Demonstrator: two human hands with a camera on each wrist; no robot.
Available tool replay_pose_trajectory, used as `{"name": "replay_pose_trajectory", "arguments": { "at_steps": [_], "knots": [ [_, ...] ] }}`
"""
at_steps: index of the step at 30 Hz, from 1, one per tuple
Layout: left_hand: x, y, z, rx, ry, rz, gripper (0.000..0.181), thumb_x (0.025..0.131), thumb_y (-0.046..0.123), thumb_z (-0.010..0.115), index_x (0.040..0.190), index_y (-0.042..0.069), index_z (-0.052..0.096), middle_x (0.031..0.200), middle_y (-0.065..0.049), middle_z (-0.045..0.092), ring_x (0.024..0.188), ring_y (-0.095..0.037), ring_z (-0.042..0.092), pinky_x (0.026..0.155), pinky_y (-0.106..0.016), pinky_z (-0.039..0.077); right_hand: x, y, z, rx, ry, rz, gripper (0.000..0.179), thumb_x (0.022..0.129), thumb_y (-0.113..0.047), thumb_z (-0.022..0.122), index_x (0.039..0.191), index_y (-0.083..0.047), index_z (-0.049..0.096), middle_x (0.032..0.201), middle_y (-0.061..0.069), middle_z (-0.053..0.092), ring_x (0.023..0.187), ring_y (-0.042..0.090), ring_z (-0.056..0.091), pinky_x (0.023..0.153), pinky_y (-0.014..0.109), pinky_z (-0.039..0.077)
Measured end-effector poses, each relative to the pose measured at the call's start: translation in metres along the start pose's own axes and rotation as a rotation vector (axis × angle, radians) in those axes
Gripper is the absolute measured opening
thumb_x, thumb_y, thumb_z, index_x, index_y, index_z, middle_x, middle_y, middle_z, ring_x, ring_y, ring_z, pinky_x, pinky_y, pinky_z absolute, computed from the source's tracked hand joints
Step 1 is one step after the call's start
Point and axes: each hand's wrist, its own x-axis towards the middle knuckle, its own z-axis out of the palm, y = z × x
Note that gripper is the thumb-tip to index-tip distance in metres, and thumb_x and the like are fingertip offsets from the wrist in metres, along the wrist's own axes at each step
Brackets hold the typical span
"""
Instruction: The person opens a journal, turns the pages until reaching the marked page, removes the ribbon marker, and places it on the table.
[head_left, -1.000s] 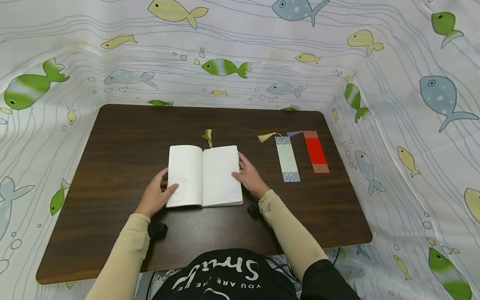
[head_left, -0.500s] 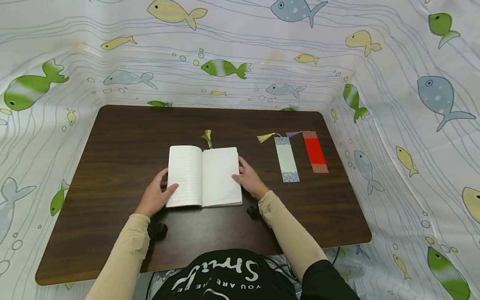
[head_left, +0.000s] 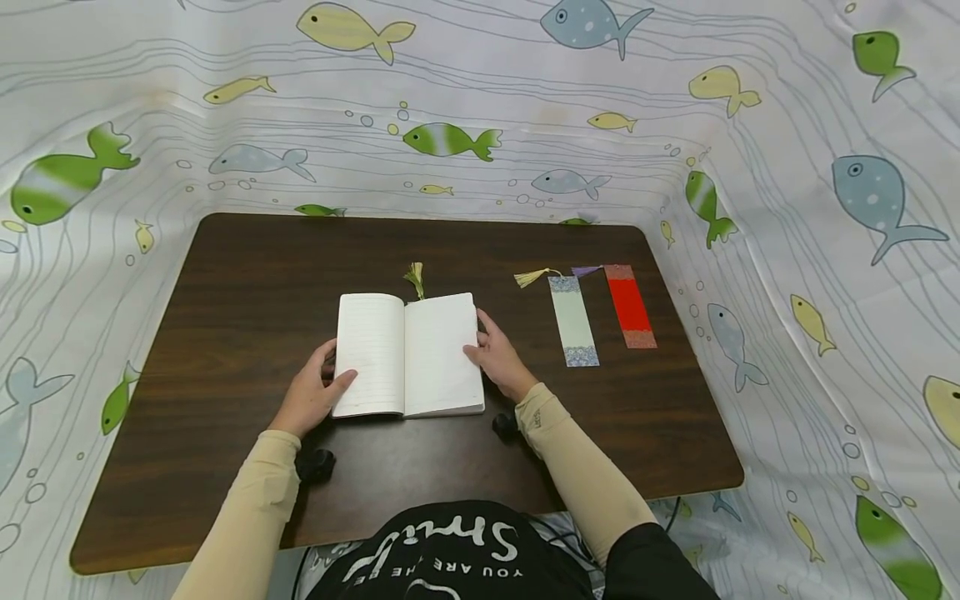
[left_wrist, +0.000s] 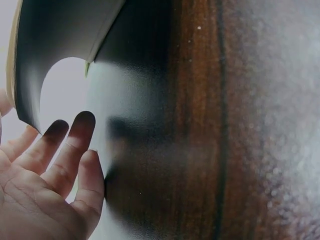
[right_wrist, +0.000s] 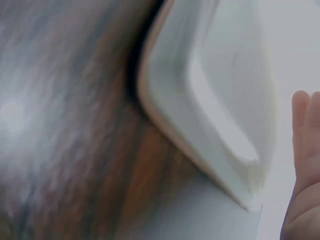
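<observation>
An open notebook (head_left: 442, 358) with blank-looking right page and ruled left page faces up near the middle of the table. My left hand (head_left: 307, 393) holds its left edge, thumb on the page. In the left wrist view the dark cover (left_wrist: 65, 30) stands raised off the table, with the left hand's fingers (left_wrist: 70, 155) spread below it. At the opposite edge my right hand (head_left: 501, 360) grips the notebook, thumb over the page. The right wrist view shows the notebook's corner (right_wrist: 200, 120) beside the right hand. A green-yellow tassel (head_left: 415, 279) sticks out at the top of the spine.
On the right of the dark wooden table (head_left: 247, 275) lie a pale green bookmark (head_left: 573, 321) with a yellow tassel (head_left: 531, 277) and a red bookmark (head_left: 631, 306) with a purple tassel (head_left: 586, 271). A fish-patterned cloth (head_left: 480, 92) surrounds the table.
The head view shifts very slightly. Both hands keep their hold on the notebook, and the bookmarks lie as before.
</observation>
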Motion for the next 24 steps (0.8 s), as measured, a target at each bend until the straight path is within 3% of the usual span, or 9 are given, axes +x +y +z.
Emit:
{"name": "replay_pose_trajectory", "arguments": {
  "at_steps": [6,8,11,16,19,24],
  "knots": [
    [0.001,-0.001,0.0,0.014,-0.001,-0.007,0.084,0.103,0.048,0.056,0.162,0.004,0.015,0.156,-0.029,0.034,0.126,-0.045,0.048,0.093,-0.06,0.048,-0.002,-0.007,0.007,0.133,-0.05,-0.081,0.069,0.106,-0.009,0.055,0.164,-0.019,0.02,0.151,0.021,0.047,0.12,0.023,0.06,0.095,0.036,0.052],
    [0.0,-0.001,0.001,0.014,0.001,-0.009,0.084,0.103,0.049,0.056,0.162,0.005,0.016,0.157,-0.029,0.033,0.126,-0.046,0.048,0.095,-0.061,0.047,-0.006,-0.011,0.012,0.18,-0.105,-0.116,0.062,0.108,-0.013,0.051,0.163,-0.017,0.023,0.148,0.024,0.047,0.114,0.02,0.061,0.089,0.032,0.054],
    [-0.001,0.0,0.0,0.012,0.002,-0.004,0.083,0.103,0.046,0.056,0.162,0.004,0.015,0.155,-0.029,0.034,0.126,-0.046,0.049,0.093,-0.06,0.048,-0.008,-0.015,0.021,0.192,-0.223,-0.175,0.055,0.111,-0.021,0.044,0.162,-0.012,0.025,0.152,0.026,0.042,0.122,0.021,0.059,0.094,0.036,0.054],
    [-0.001,0.001,0.002,-0.005,-0.009,-0.004,0.082,0.103,0.044,0.057,0.162,0.005,0.016,0.152,-0.03,0.038,0.125,-0.045,0.05,0.09,-0.057,0.051,-0.013,-0.013,0.034,0.019,-0.392,-0.268,0.049,0.113,-0.017,0.036,0.159,-0.005,0.031,0.16,0.014,0.04,0.146,0.025,0.04,0.115,0.048,0.037],
    [-0.002,0.001,0.002,-0.011,-0.006,-0.003,0.083,0.103,0.045,0.058,0.162,0.004,0.018,0.15,-0.03,0.041,0.125,-0.044,0.051,0.092,-0.057,0.05,-0.018,-0.008,0.042,-0.132,-0.421,-0.286,0.048,0.11,-0.011,0.042,0.158,-0.01,0.037,0.161,0.003,0.039,0.15,0.018,0.032,0.119,0.045,0.029],
    [-0.001,0.0,0.0,-0.014,0.004,0.01,0.075,0.105,0.035,0.057,0.161,0.003,0.019,0.151,-0.03,0.04,0.128,-0.046,0.049,0.095,-0.059,0.048,-0.023,-0.007,0.057,-0.34,-0.462,-0.301,0.051,0.109,-0.019,0.05,0.159,-0.02,0.038,0.164,-0.007,0.032,0.15,0.009,0.025,0.12,0.039,0.028]
  ]
}}
